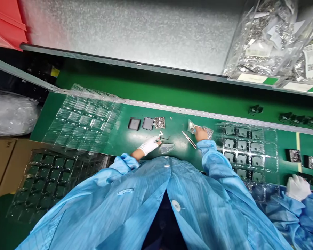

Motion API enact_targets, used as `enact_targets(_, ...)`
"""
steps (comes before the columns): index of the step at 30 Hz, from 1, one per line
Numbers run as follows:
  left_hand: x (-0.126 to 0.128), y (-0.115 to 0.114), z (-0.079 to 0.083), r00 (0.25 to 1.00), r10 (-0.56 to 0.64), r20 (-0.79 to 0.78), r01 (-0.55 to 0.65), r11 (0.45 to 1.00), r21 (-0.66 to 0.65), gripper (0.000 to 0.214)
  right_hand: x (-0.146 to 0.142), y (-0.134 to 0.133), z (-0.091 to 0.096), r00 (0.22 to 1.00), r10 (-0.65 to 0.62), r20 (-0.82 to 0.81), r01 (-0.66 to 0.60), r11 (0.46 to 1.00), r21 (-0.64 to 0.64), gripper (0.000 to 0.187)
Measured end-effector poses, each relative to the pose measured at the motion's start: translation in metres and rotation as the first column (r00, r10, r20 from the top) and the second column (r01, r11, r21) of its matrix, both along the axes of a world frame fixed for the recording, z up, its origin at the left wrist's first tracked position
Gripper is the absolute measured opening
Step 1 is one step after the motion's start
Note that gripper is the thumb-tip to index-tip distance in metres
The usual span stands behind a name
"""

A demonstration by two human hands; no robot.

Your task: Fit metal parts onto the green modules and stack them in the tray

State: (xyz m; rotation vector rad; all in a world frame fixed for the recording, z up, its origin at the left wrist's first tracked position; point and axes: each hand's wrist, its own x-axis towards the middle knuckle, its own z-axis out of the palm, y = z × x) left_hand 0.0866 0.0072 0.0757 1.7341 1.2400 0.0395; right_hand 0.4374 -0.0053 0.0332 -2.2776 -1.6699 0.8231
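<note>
My left hand [150,145], in a white glove with bare fingertips, is closed in a pinch over the green bench. By its fingers are a small white piece [160,134] and a thin dark bent piece [166,138]; what exactly it grips is too small to make out. My right hand [201,133], ungloved, has its fingers closed at a small clear plastic bag [191,126]. Small metal parts [209,132] lie just right of that hand. Tweezers [189,139] rest at its left. An empty-looking clear bag [167,148] lies near my left hand.
Ahead are shallow dark trays [147,123] and a tray of small metal parts [159,122]. Clear blister trays [80,118] stand left; a filled blister tray [242,146] stands right. A metal shelf [133,34] overhangs the bench. A co-worker's gloved hand [298,188] is at right.
</note>
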Motion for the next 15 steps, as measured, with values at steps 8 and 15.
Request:
enact_targets(8, 0.047, 0.041, 0.042, 0.992, -0.020, 0.123, -0.003, 0.983, 0.184, 0.047, -0.058, -0.021, 0.017, 0.904, 0.069, -0.422, -0.012, 0.991, 0.136, 0.044)
enact_targets(15, 0.069, 0.036, 0.043, 1.000, -0.018, 0.016, 0.015, 0.988, 0.151, 0.027, -0.054, -0.051, 0.007, 0.962, -0.073, -0.264, 0.079, 0.997, 0.013, 0.037)
